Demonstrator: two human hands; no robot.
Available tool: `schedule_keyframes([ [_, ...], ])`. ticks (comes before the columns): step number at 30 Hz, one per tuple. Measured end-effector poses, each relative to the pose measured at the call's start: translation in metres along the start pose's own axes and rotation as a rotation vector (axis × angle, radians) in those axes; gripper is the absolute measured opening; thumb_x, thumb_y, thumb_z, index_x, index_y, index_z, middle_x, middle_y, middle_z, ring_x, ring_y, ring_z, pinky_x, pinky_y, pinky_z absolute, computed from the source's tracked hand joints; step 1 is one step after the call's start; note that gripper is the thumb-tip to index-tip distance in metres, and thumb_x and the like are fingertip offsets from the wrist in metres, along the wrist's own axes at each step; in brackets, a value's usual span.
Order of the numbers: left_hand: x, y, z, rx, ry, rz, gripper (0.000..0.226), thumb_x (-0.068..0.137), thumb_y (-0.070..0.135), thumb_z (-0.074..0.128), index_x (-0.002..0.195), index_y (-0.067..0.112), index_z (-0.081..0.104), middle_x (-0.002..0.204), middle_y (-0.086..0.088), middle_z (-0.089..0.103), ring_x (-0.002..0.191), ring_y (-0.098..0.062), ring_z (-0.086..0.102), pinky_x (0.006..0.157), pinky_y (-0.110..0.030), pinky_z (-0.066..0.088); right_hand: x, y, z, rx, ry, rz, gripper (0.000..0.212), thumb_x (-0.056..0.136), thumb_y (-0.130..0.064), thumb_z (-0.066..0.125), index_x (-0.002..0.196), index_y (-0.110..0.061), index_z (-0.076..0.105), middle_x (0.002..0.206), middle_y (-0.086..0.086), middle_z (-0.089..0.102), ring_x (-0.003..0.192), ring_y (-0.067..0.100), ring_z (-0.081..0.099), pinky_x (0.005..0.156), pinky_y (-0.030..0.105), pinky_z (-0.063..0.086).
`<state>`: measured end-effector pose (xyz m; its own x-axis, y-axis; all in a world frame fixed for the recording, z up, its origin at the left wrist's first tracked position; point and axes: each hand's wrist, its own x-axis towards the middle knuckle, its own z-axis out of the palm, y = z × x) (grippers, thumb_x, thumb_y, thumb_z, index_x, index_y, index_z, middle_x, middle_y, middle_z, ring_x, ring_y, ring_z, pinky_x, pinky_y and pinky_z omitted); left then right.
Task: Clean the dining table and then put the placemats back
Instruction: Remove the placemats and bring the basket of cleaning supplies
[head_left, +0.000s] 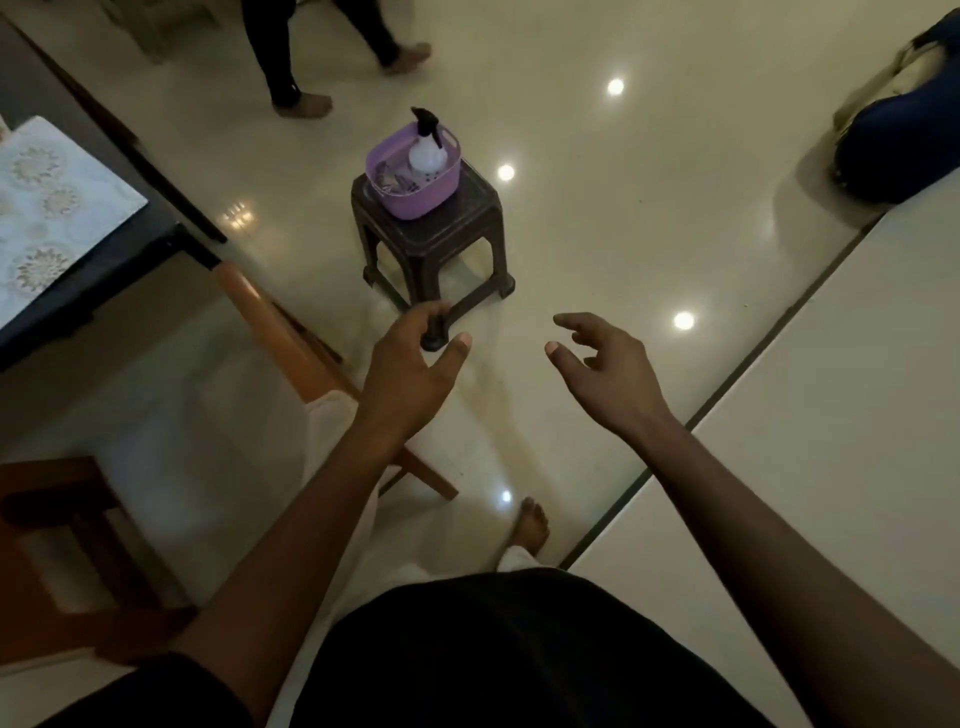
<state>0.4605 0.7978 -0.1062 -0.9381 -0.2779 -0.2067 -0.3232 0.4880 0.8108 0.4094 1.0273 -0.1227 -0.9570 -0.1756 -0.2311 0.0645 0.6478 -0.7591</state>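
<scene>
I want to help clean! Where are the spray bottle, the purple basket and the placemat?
spray bottle (427, 156), head view, white body.
purple basket (415, 204), head view, front wall.
placemat (52, 208), head view, patterned top.

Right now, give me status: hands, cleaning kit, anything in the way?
Left hand open, right hand open, both empty. Spray bottle upright in purple basket on stool, untouched. Placemat on dark table at left. Wooden chair close at left.

Glossy tile floor (597, 249); plastic stool (431, 228), basket (415, 192); wood chair (270, 322).
</scene>
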Motion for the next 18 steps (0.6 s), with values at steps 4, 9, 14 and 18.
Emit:
schedule_keyframes([
  [4, 0.053, 0.041, 0.036, -0.024, 0.016, -0.02, 0.047, 0.102, 0.034, 0.066, 0.147, 0.021, 0.056, 0.132, 0.011, 0.056, 0.12, 0.001, 0.047, 0.079, 0.005, 0.034, 0.066, 0.013, -0.054, 0.014, 0.001, -0.022, 0.039, 0.099, -0.045, 0.065, 0.136, -0.034, 0.065, 0.137, -0.015, 0.067, 0.127, 0.006, 0.061, 0.103, 0.043, 0.055],
  [9, 0.142, 0.071, 0.062, -0.074, 0.089, -0.013, 0.046, 0.102, 0.034, 0.066, 0.145, 0.022, 0.058, 0.128, 0.015, 0.055, 0.12, -0.001, 0.05, 0.092, -0.013, 0.042, 0.157, 0.012, -0.092, 0.013, -0.035, -0.087, 0.04, 0.099, -0.043, 0.065, 0.138, -0.033, 0.065, 0.138, -0.019, 0.066, 0.126, 0.006, 0.061, 0.103, 0.042, 0.055],
  [14, 0.242, 0.092, 0.069, -0.126, 0.182, -0.051, 0.046, 0.103, 0.033, 0.066, 0.146, 0.021, 0.056, 0.136, 0.007, 0.059, 0.123, -0.005, 0.053, 0.102, -0.026, 0.047, 0.268, -0.005, -0.113, -0.04, -0.123, -0.176, 0.043, 0.101, -0.044, 0.064, 0.142, -0.032, 0.061, 0.144, -0.015, 0.063, 0.129, 0.008, 0.06, 0.103, 0.043, 0.056],
  [18, 0.326, 0.107, 0.063, -0.09, 0.246, -0.092, 0.046, 0.102, 0.034, 0.067, 0.144, 0.02, 0.059, 0.139, 0.005, 0.059, 0.124, -0.009, 0.055, 0.088, -0.002, 0.046, 0.365, -0.029, -0.127, -0.079, -0.191, -0.206, 0.044, 0.101, -0.044, 0.065, 0.143, -0.032, 0.061, 0.145, -0.014, 0.063, 0.13, 0.009, 0.061, 0.103, 0.043, 0.056],
])
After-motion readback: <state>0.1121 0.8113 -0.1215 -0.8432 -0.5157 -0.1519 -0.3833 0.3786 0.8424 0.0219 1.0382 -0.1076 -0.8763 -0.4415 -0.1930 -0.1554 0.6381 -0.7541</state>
